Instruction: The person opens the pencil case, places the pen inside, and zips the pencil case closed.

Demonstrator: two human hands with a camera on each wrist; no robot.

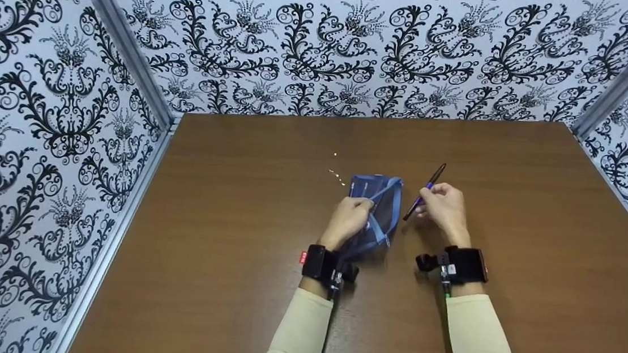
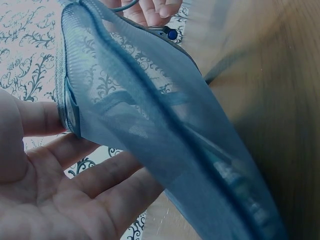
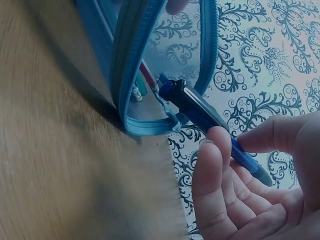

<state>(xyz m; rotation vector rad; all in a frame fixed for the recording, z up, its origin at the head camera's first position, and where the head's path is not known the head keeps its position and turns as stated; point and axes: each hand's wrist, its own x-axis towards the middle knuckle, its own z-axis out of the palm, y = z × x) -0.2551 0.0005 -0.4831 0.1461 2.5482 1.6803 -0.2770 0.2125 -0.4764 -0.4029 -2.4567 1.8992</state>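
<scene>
A blue mesh zip pouch stands on edge at the middle of the table, its zipped mouth spread toward the right. My left hand pinches the pouch's edge between thumb and index finger; the other fingers lie behind the mesh in the left wrist view. Just right of the pouch, my right hand pinches a blue-and-black pen between thumb and fingers. In the right wrist view, the pen's button end points at the mouth. Inside the pouch show a red pencil-like stick and a green one.
The brown wooden table runs back to white panels with black scroll patterns, which also rise on both sides. Small bright specks lie on the tabletop left of the pouch. Cameras are strapped to both wrists.
</scene>
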